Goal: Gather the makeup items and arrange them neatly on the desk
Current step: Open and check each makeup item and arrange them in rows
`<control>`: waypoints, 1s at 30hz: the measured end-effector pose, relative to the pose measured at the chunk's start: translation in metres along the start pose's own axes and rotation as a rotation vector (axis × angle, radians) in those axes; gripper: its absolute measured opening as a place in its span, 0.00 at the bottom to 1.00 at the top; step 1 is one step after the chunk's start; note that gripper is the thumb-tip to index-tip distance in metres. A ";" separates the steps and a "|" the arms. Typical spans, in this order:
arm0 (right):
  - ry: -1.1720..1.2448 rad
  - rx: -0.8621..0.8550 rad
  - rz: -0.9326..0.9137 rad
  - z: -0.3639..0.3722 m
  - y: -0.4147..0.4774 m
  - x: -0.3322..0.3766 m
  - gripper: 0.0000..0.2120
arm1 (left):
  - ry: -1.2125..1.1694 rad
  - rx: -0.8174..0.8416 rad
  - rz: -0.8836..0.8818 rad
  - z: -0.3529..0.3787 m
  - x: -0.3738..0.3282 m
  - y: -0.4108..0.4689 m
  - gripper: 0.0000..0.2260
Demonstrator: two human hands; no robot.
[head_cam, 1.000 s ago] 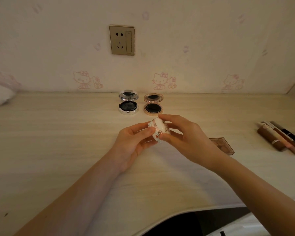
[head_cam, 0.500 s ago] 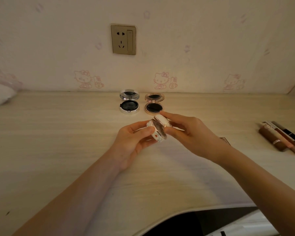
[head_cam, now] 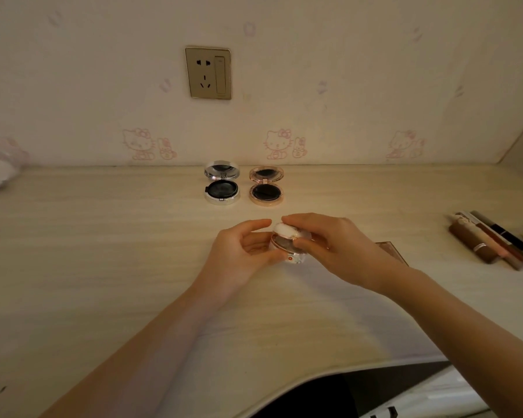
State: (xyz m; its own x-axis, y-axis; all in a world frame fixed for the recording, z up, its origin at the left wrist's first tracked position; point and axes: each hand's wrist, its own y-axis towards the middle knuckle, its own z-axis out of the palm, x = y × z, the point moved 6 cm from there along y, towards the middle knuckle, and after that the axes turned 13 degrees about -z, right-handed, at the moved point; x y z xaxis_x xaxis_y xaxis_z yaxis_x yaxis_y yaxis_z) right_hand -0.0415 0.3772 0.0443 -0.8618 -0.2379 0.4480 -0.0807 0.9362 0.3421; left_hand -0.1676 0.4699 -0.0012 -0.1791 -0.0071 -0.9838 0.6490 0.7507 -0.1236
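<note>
At mid-desk, just short of the back row: both hands up off the desk [head_cam: 103, 251], working one small white compact [head_cam: 288, 249] between them.

Change over the last second: the compact was closed, pressed between the fingertips. Half a second back the lid had begun to part. Now it gapes, with a white puff [head_cam: 283, 229] showing at the top and a dark mirror or pan below it. The hands have also drifted a little toward the wall.

Left hand [head_cam: 242, 251]: fingers curled under the base, thumb over the top edge, cradling it. Right hand [head_cam: 329, 245]: forefinger over the puff, thumb on the rim, pinching the upper half. The compact sits between the two, clear of the desktop.

Behind it, the silver compact [head_cam: 222, 184] and rose-gold compact [head_cam: 266, 186] lie open, side by side, near the wall. Judgement: this one is being opened to match and will likely go down beside the rose-gold one.

Still to gather: lipsticks [head_cam: 489, 239] well off to the right, and a flat clear case [head_cam: 390, 250] behind the right wrist.
</note>
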 end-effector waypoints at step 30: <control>0.041 0.067 0.157 0.003 0.011 -0.023 0.18 | 0.466 -0.157 0.141 0.007 0.007 -0.001 0.26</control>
State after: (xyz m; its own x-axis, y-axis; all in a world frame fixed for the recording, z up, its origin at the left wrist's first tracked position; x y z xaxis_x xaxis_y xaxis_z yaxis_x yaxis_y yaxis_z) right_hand -0.0244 0.3933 0.0350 -0.8456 -0.0968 0.5249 0.0185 0.9775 0.2102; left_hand -0.1644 0.4644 -0.0094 -0.4322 0.3700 -0.8224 0.5780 0.8137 0.0624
